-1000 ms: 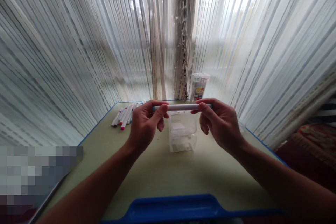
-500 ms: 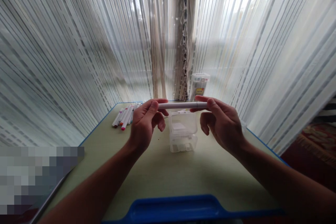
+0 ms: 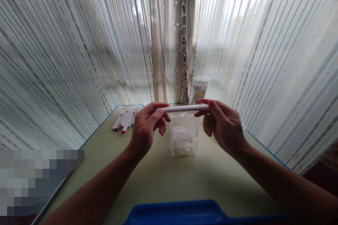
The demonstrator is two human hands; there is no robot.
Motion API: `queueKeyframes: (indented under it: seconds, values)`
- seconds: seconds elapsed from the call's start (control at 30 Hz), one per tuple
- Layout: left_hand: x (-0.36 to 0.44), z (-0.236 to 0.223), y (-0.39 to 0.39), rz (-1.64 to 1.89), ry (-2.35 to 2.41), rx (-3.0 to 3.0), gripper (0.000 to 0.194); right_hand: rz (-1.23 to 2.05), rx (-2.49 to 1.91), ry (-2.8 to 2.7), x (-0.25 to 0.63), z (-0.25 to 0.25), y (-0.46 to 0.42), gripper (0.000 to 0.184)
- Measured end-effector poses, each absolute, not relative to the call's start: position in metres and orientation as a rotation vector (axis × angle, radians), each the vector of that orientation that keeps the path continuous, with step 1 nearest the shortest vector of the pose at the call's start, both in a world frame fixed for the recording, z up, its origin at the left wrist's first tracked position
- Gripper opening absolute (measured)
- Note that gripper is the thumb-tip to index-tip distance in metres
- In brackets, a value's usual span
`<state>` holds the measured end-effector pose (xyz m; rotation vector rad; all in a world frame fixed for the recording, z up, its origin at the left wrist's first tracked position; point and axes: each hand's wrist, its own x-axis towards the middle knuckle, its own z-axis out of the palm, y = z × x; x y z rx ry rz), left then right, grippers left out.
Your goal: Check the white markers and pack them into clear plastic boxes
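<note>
Between my two hands a white marker (image 3: 182,108) is held level above the table. My left hand (image 3: 146,124) pinches its left end between thumb and fingers. At the other end, my right hand (image 3: 223,121) grips it the same way, with the lower fingers curled. Below the marker stands a clear plastic box (image 3: 184,147) with its lid raised, a pale label or sheet showing through the lid. Several white markers (image 3: 128,119) with coloured ends lie in a pile left of my left hand.
A tall clear container (image 3: 200,88) with a yellow label stands at the back, against the striped string curtain (image 3: 126,42). The pale green table (image 3: 163,179) has a blue rim and a blue tray (image 3: 176,212) at its front edge. A beaded strand (image 3: 184,24) hangs behind.
The left thumb has shifted slightly along the marker, and the marker's left end now sits a little lower. Both hands keep hold; the view has tilted up slightly.
</note>
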<state>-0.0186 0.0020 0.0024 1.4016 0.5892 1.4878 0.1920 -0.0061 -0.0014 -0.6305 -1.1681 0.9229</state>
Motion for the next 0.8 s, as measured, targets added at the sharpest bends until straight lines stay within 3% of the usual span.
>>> queueKeyframes:
  seconds: [0.57,0.8]
  values:
    - [-0.0135,0.0048,-0.0009,1.527,0.725,1.499,0.031,0.817,-0.687,-1.296,0.1916,-0.0019,-0.0111,0.025]
    - [-0.0137,0.0024,0.0008,1.543,0.601,1.377,0.034,0.903,-0.664,-1.244,0.1922,-0.0023,-0.0118,0.035]
